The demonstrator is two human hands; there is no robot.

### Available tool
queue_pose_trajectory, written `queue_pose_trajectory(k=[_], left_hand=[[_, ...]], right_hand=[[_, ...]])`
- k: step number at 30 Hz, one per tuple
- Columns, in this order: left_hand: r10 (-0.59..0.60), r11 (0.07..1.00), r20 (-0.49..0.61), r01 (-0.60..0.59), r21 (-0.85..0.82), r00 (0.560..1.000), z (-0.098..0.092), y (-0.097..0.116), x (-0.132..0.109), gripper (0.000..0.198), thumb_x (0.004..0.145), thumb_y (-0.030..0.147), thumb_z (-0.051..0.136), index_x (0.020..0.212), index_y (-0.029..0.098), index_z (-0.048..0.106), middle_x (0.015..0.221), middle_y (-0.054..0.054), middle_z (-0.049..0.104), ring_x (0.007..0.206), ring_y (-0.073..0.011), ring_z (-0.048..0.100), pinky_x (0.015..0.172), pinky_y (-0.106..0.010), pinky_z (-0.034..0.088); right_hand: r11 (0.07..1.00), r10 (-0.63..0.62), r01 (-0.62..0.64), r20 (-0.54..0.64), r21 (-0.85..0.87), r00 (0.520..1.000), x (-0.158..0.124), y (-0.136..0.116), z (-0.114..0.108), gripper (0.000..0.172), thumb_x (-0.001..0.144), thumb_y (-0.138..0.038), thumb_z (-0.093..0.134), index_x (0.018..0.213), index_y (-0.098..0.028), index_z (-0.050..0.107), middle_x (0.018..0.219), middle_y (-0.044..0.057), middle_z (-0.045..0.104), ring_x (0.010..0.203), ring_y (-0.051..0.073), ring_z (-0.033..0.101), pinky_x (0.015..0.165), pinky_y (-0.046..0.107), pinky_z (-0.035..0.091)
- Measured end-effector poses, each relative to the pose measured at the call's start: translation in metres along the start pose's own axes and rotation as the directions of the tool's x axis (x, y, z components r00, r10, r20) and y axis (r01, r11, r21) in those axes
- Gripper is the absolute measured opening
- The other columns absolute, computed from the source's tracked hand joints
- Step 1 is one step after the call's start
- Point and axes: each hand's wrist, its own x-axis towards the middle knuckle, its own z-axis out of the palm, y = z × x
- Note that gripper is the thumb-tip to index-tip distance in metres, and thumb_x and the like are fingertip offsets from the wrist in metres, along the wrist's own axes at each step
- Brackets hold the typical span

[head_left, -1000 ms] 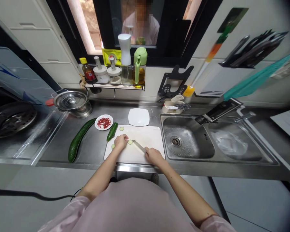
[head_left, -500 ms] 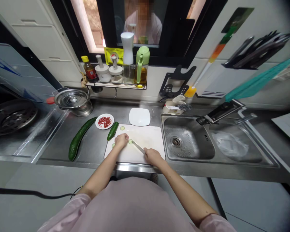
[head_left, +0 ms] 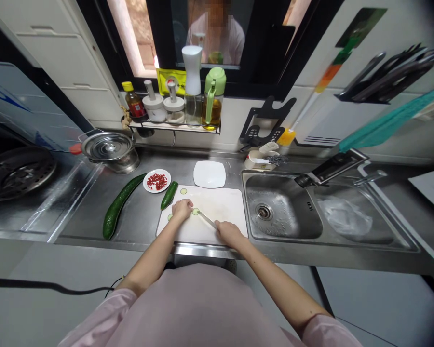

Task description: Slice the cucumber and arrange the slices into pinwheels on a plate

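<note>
My right hand (head_left: 230, 233) is wrapped around the handle of a knife (head_left: 207, 220). The blade points left over the white cutting board (head_left: 217, 205), its tip at a pale green cucumber slice (head_left: 196, 211). Just left of that slice, my left hand (head_left: 182, 210) is closed, with thumb and fingertips pinched together. What sits in the pinch is too small to make out. One more slice (head_left: 183, 191) lies near the board's far edge, and another (head_left: 169, 217) is partly hidden by my left hand. A cut cucumber piece (head_left: 169, 195) rests at the board's left edge.
A long whole cucumber (head_left: 120, 207) and a plate of chopped red pieces (head_left: 156, 181) are on the left. Behind the board is a white dish (head_left: 209, 174). The sink (head_left: 282, 207) adjoins on the right. A lidded pot (head_left: 112, 152) stands back left, beside a bottle rack (head_left: 173, 127).
The view has shifted very slightly. Both hands, the knife and the slices keep the same places on the board.
</note>
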Motion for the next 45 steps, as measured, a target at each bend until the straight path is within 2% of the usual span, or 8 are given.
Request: queue_pose_trajectory(k=[31,45], left_hand=[[-0.016,1.000,0.007,0.016,0.025,1.000,0.000,0.001,0.001,0.014,0.076,0.028,0.063,0.089,0.029,0.068,0.098,0.001,0.073,0.097,-0.0181,0.064,0.083,-0.029,0.041],[-0.029,0.999,0.015,0.028,0.016,0.999,-0.003,0.004,0.000,0.014,0.074,0.026,0.065,0.087,0.027,0.069,0.099,0.001,0.074,0.097,-0.0188,0.064,0.086,-0.030,0.040]], right_hand=[[1.000,0.006,-0.006,0.013,-0.008,1.000,0.011,-0.013,-0.007,0.035,0.089,-0.008,0.036,0.117,-0.015,0.055,0.101,0.016,0.068,0.097,0.023,0.066,0.075,0.030,0.046],[1.000,-0.005,0.005,-0.006,-0.005,1.000,0.017,-0.011,-0.002,0.033,0.090,-0.009,0.036,0.116,-0.015,0.055,0.100,0.015,0.068,0.096,0.022,0.066,0.076,0.030,0.046]])
